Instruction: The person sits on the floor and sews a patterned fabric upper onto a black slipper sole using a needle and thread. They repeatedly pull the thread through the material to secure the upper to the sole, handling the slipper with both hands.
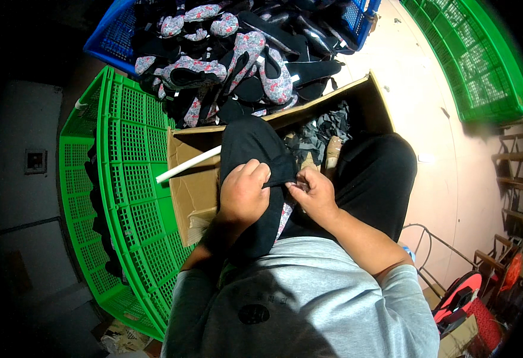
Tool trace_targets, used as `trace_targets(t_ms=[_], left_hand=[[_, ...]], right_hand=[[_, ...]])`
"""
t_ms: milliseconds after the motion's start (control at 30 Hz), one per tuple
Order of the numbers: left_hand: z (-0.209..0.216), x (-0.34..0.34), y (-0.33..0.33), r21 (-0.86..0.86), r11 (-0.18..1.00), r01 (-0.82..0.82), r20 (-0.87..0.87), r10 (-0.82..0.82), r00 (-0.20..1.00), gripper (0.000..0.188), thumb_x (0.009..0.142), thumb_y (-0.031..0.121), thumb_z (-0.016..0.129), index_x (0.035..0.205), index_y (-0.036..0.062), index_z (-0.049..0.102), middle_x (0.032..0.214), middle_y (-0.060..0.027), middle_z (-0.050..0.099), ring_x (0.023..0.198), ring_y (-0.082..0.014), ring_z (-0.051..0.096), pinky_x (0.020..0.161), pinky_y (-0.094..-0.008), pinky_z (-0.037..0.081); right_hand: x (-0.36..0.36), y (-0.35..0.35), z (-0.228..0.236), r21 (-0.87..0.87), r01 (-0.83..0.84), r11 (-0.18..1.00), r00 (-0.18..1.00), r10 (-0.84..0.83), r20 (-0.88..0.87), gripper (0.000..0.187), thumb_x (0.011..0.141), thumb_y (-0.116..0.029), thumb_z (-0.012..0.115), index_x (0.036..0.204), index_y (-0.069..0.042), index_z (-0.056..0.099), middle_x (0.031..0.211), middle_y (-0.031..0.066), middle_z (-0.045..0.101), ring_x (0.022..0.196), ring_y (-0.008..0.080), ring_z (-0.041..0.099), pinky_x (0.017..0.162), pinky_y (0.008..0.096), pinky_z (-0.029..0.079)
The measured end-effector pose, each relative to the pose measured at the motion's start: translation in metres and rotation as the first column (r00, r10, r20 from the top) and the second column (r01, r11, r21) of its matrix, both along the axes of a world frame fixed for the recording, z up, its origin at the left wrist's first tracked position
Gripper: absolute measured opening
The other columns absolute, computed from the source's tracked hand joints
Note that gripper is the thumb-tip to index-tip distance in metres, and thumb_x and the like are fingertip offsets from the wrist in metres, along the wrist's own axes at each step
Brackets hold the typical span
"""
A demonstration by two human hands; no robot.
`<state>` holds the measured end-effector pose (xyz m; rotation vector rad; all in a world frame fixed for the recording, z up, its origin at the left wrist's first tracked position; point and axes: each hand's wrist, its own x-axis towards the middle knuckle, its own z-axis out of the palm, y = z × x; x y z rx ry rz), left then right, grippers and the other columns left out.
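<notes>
L hand's [245, 194] grip is curled nearly closed, thumb & fingers on the left part of a blk cloth piece [282, 170]; R hand's [314, 194] grip is a tight pinch, thumb vs. finger, at its right edge. Cloth sits btwn the hands, over the lap, nr side of cardboard box [199, 190]. White rod [189, 164] at left. Far: blue crate [113, 39] heaped w/ blk & floral pcs [273, 77]. Green crate [136, 134] left.

The cloth [283, 170] is black — the leftmost crate [112, 185] green.
</notes>
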<state>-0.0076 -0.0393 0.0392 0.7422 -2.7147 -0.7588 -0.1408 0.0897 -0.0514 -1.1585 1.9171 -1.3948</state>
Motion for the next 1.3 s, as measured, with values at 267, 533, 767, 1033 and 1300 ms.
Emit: trace_targets(t_ms=[267, 533, 767, 1033, 1300], left_hand=[[-0.004, 0.003, 0.0, -0.006, 1.0, -0.01, 0.018, 0.01, 1.0, 0.025, 0.065, -0.001, 0.067, 0.081, 0.0046, 0.049, 0.082, -0.0144, 0.051, 0.082, -0.0392, 0.054, 0.07, -0.0461, 0.042], [-0.003, 0.007, -0.002, 0.014, 0.997, -0.074, 0.092, 0.072, 0.993, 0.026, 0.066, -0.004, 0.069, 0.083, 0.0052, 0.052, 0.084, -0.0131, 0.053, 0.083, -0.0366, 0.056, 0.071, -0.0458, 0.044], [-0.005, 0.009, -0.002, 0.042, 0.994, -0.102, 0.032, 0.1, 0.994, 0.026, 0.064, -0.003, 0.067, 0.081, 0.0048, 0.048, 0.081, -0.0141, 0.051, 0.081, -0.0395, 0.054, 0.069, -0.0451, 0.042], [-0.004, 0.01, -0.002, 0.028, 0.992, -0.122, 0.027, 0.121, 0.992, 0.025, 0.064, -0.003, 0.067, 0.081, 0.0044, 0.049, 0.08, -0.0145, 0.051, 0.081, -0.0394, 0.054, 0.069, -0.0446, 0.042], [-0.003, 0.01, -0.002, 0.032, 0.99, -0.136, 0.025, 0.135, 0.99, 0.024, 0.065, -0.002, 0.066, 0.08, 0.0037, 0.048, 0.08, -0.0148, 0.051, 0.08, -0.0395, 0.054, 0.068, -0.0448, 0.042]], right_hand=[[-0.002, -0.003, 0.009, 0.091, -0.119, 0.989, 0.991, 0.124, -0.045, 0.023, 0.087, -0.019, 0.069, 0.08, -0.003, 0.054, 0.075, 0.0185, 0.06, 0.072, 0.0385, 0.061, 0.06, 0.0435, 0.046], [0.001, -0.001, -0.004, -0.001, -0.107, 0.994, 0.967, 0.104, 0.233, 0.021, 0.094, -0.017, 0.063, 0.082, -0.003, 0.053, 0.07, 0.0124, 0.057, 0.063, 0.0253, 0.056, 0.059, 0.0348, 0.044], [-0.01, -0.004, -0.004, 0.091, 0.09, 0.992, 0.566, -0.126, 0.815, 0.02, 0.102, -0.029, 0.053, 0.088, -0.014, 0.052, 0.07, -0.0034, 0.053, 0.054, 0.0045, 0.04, 0.049, 0.0191, 0.03], [-0.009, -0.007, 0.0, 0.175, 0.135, 0.975, 0.486, -0.219, 0.846, 0.019, 0.101, -0.029, 0.052, 0.087, -0.016, 0.053, 0.068, -0.0054, 0.055, 0.052, 0.0038, 0.039, 0.048, 0.0193, 0.029], [-0.01, -0.005, -0.006, 0.189, 0.114, 0.975, 0.501, -0.221, 0.837, 0.021, 0.102, -0.031, 0.052, 0.086, -0.017, 0.053, 0.069, -0.0065, 0.054, 0.053, 0.0035, 0.039, 0.049, 0.0195, 0.029]])
